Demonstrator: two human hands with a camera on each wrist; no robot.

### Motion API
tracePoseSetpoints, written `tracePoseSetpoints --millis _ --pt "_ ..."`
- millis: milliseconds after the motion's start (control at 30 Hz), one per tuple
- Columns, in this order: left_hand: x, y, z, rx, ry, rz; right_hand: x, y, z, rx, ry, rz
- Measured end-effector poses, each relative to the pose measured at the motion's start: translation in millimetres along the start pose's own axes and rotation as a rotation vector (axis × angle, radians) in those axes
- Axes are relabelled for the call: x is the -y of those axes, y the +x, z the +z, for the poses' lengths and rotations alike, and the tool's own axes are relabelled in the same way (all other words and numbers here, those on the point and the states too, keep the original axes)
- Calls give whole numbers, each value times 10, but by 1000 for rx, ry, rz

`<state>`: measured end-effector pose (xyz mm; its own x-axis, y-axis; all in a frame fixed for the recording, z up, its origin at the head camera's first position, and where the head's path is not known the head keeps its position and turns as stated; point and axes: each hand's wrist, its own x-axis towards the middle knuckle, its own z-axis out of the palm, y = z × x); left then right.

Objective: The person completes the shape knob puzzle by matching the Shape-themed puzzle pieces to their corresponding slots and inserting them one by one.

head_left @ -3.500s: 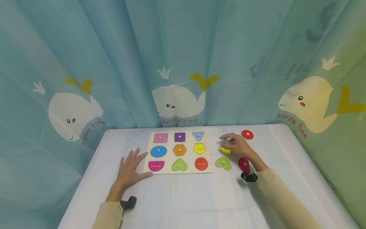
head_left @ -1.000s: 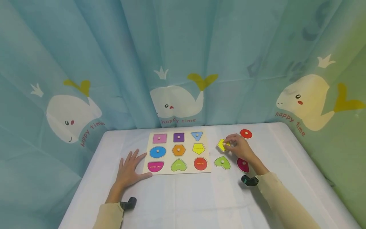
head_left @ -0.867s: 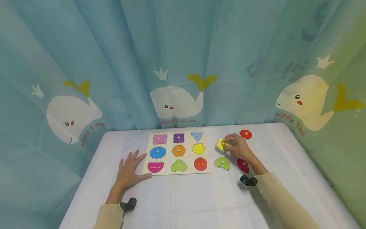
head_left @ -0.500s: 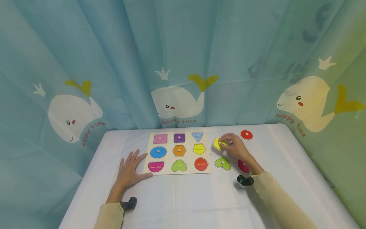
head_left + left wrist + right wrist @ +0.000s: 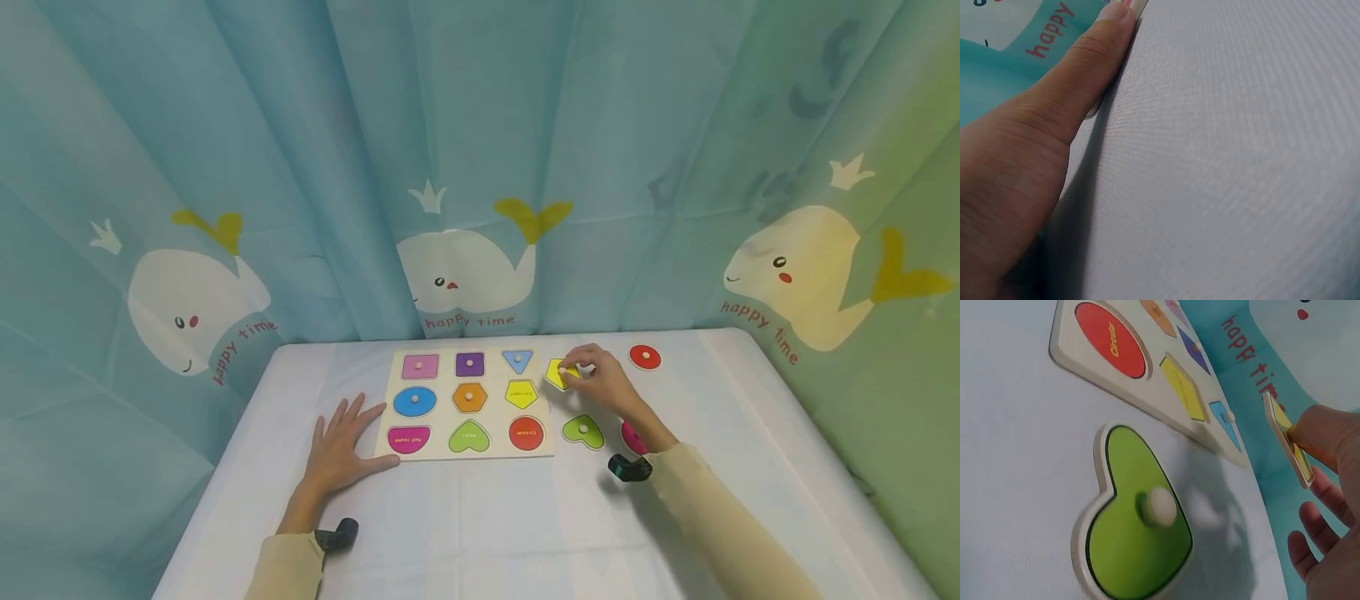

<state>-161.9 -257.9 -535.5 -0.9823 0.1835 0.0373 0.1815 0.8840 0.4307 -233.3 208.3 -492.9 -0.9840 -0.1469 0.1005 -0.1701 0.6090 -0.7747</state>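
My right hand (image 5: 604, 385) pinches a yellow pentagon puzzle piece (image 5: 556, 374) by its knob. In the right wrist view that pentagon piece (image 5: 1285, 439) is tilted and raised off the table, just beyond the board's right edge. The wooden shape puzzle board (image 5: 442, 417) lies flat, with a yellow pentagon recess (image 5: 521, 394) in its right column. My left hand (image 5: 337, 450) rests with fingers spread at the board's left edge, its thumb at the near corner. In the left wrist view only the thumb (image 5: 1085, 59) and part of the palm show.
A green heart piece (image 5: 583, 431) lies right of the board. A red round piece (image 5: 645, 357) is farther back, and a magenta piece (image 5: 633, 437) is partly hidden by my right wrist. Several knobbed pieces sit in the board. A blue curtain (image 5: 480, 167) hangs behind the table.
My right hand has taken the yellow pentagon piece by its knob, lifted it and carried it left to the board's edge. My left hand has stayed in place.
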Motion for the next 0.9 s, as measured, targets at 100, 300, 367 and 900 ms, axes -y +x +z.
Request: tracePoseSetpoints --millis 100,300,367,900 --pt "9 -4 4 1 3 -2 36 27 74 7 2 -5" --pt "8 -7 0 -1 -3 -3 89 68 238 25 27 9" --pt "4 -7 -1 1 0 -3 108 71 289 32 32 18" --pt "8 -5 2 4 -1 -8 116 98 643 49 57 10"
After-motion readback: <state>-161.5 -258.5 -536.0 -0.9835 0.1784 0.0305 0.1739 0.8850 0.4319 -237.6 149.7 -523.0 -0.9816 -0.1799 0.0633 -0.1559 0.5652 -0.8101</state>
